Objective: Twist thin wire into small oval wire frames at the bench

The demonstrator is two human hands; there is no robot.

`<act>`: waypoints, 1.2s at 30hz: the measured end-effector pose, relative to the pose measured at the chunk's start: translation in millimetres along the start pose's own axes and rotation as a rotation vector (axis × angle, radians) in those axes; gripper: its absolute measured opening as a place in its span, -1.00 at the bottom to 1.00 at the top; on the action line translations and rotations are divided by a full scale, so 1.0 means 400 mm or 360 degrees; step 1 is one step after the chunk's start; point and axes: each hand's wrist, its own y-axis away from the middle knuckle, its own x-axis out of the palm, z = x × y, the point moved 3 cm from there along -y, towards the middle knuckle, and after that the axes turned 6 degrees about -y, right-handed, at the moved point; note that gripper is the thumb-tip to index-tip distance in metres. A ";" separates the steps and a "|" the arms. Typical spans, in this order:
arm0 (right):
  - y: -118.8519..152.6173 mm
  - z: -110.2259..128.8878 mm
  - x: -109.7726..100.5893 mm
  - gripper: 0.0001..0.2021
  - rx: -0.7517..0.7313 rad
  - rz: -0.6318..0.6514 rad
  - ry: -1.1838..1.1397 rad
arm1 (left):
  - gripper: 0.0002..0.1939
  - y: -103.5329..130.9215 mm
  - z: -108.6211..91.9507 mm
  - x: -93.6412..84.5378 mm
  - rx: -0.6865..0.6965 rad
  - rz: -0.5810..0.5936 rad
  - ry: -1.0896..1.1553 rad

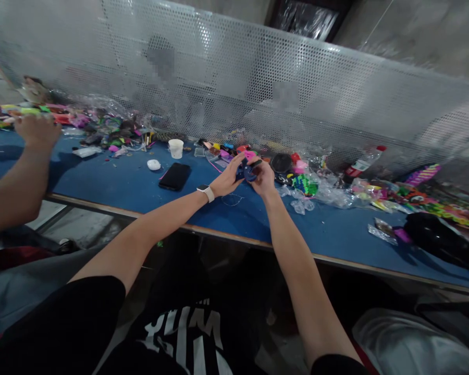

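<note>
Over the middle of the blue table [133, 182], my left hand [229, 178] and my right hand [264, 178] meet around a small dark blue object [249, 171]. Fingers of both hands close on it from either side; its exact shape is hard to make out. A pink item [250, 155] shows just beyond the fingertips. My left wrist bears a watch with a light strap [206, 192]. Left of my hands lie a black phone [174, 176] and a white rounded item [153, 165], with a white cup [175, 148] behind them.
Colourful small items and clear plastic bags [336, 194] line the back against a perforated metal panel [226, 67]. A bottle with a red cap [363, 162] leans there. Far right is a black bag [437, 237]. Another person's hand [38, 130] is at the left.
</note>
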 end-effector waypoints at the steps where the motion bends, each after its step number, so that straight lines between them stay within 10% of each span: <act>1: 0.002 0.000 0.002 -0.68 0.0007 0.0007 0.0014 | -0.18 -0.001 -0.002 -0.007 0.0042 0.0040 -0.0035; 10: 0.012 0.006 0.016 -0.76 0.0133 0.0135 -0.0058 | -0.08 -0.013 -0.001 -0.084 0.0141 0.0145 -0.0355; 22: 0.001 -0.046 0.008 -0.59 0.0299 0.0184 -0.0070 | -0.33 -0.008 0.034 -0.054 0.0050 0.0258 -0.0228; 31: -0.006 -0.023 -0.049 -0.50 -0.0469 -0.0039 0.0704 | -0.37 -0.013 0.019 -0.048 -0.0213 0.0237 -0.0516; 36: 0.001 -0.029 -0.057 -0.48 -0.0450 -0.0080 0.0692 | -0.44 -0.016 0.017 -0.052 -0.0352 0.0109 -0.0452</act>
